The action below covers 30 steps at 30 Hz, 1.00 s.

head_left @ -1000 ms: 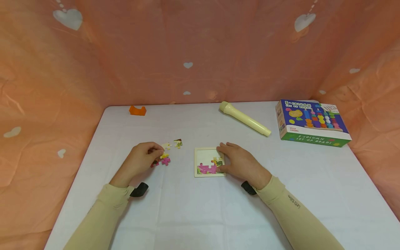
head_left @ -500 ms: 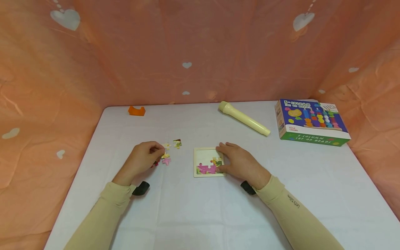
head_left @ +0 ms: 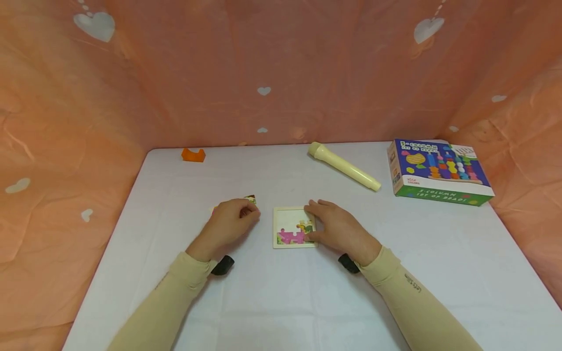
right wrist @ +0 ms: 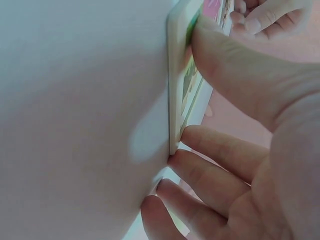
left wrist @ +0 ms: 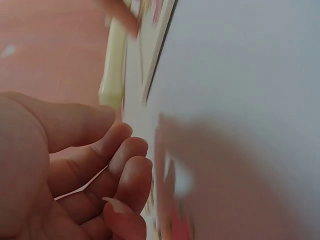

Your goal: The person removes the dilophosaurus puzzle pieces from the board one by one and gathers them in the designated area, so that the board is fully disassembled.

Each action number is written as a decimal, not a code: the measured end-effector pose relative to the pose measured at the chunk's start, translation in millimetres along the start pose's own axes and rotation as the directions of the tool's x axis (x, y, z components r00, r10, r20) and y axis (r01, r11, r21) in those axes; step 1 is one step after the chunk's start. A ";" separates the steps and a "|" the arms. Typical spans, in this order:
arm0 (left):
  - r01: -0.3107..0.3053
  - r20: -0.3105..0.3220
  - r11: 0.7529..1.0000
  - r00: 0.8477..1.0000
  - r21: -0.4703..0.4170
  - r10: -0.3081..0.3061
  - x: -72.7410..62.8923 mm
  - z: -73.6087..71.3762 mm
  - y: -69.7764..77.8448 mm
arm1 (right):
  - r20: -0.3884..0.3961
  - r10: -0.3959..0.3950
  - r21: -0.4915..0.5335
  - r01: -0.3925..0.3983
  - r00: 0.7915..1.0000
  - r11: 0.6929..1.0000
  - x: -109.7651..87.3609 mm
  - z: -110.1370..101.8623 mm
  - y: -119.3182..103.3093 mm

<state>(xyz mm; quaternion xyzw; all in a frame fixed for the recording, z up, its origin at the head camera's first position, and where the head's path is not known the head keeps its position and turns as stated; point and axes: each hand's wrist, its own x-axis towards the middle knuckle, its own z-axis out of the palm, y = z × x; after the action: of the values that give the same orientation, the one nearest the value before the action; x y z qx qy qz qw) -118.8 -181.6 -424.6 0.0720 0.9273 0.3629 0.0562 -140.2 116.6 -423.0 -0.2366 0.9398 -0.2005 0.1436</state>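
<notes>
A small square jigsaw tray [head_left: 295, 208] lies on the table, with pink and green-yellow pieces fitted along its bottom and right side. My right hand [head_left: 340, 229] holds the tray by its right side, thumb over the lower right pieces and index finger at the upper corner. To the left of the tray is my left hand [head_left: 230, 222], palm down over the loose pieces, thumb and index tips close together. I cannot tell whether a piece is between them. A brown-and-green jigsaw piece [head_left: 251, 199] shows past its knuckles; most other loose pieces are hidden beneath the hand.
A pale yellow tube [head_left: 344, 167] with a wider end lies behind the tray. At the back right sits a bead-set box [head_left: 440, 172], and an orange curved block [head_left: 193, 155] rests at the back left. Patterned orange cloth [head_left: 281, 73] hangs behind the white table.
My left hand has moved right from the left side of the loose pieces, now covering most of them and nearer the tray. The right hand and the tray have stayed in place.
</notes>
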 end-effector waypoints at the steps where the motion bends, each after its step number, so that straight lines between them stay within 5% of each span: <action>1: -0.009 0.016 1.000 1.000 0.002 0.009 1.2 5.2 5.5 | 0.000 0.002 0.001 -0.002 1.000 1.000 -0.2 0.3 0.2; 13: -0.096 0.181 0.995 0.979 0.034 0.089 25.3 48.1 56.6 | -0.020 -0.021 -0.011 0.021 1.000 1.000 2.0 0.0 3.1; 30: -0.047 0.199 0.997 0.979 0.063 0.033 39.5 64.4 64.4 | -0.018 -0.018 -0.005 0.018 1.000 1.000 0.9 0.1 4.7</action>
<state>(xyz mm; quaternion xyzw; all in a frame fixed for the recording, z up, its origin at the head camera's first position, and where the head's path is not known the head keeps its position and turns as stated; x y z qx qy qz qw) -141.6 -85.2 -429.9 0.1282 0.9272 0.3236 0.1382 -142.8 119.9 -425.3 -0.2435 0.9394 -0.2015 0.1326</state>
